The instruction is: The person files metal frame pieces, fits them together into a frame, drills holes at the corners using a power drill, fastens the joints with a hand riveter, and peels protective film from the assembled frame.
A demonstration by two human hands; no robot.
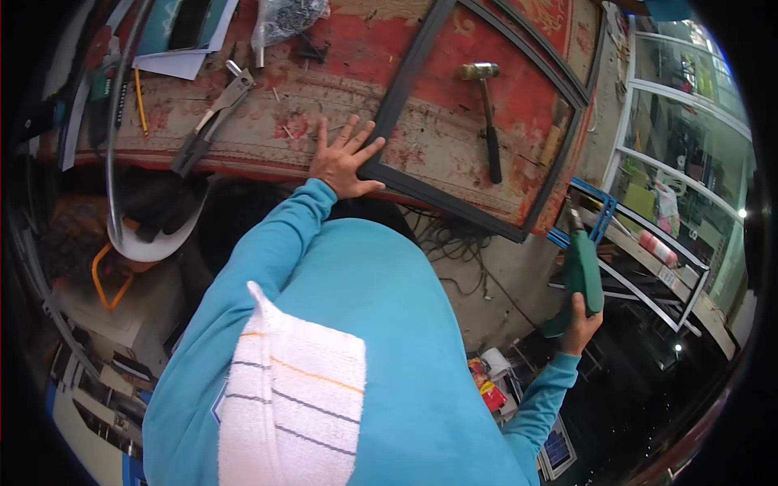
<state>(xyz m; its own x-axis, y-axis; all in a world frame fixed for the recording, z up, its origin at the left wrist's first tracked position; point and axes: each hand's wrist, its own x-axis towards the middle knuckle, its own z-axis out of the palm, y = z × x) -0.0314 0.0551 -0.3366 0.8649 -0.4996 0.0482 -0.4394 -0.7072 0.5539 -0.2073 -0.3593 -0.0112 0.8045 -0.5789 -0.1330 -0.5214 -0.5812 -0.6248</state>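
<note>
My left hand [342, 164] lies with fingers spread on the worn red carpet-like cover of the table [279, 150], right at the corner of a dark frame [442, 198]. Its fingertips are against or very close to the frame's edge; exact contact I cannot tell. Off to the right, my right hand [579, 328] is wrapped round a green power drill [585, 271], held beyond the table's edge with its bit pointing up in the view. Inside the frame's opening rests a mallet [489, 121] with a yellowish head and black grip.
Left of my left hand lie a plier-like metal tool [215, 121], a yellow pencil [141, 101] and papers [174, 65]. A clear plastic bag [288, 20] is at the back. Cables [462, 243] hang below the table edge. Glass-paned frames [681, 121] stand at right.
</note>
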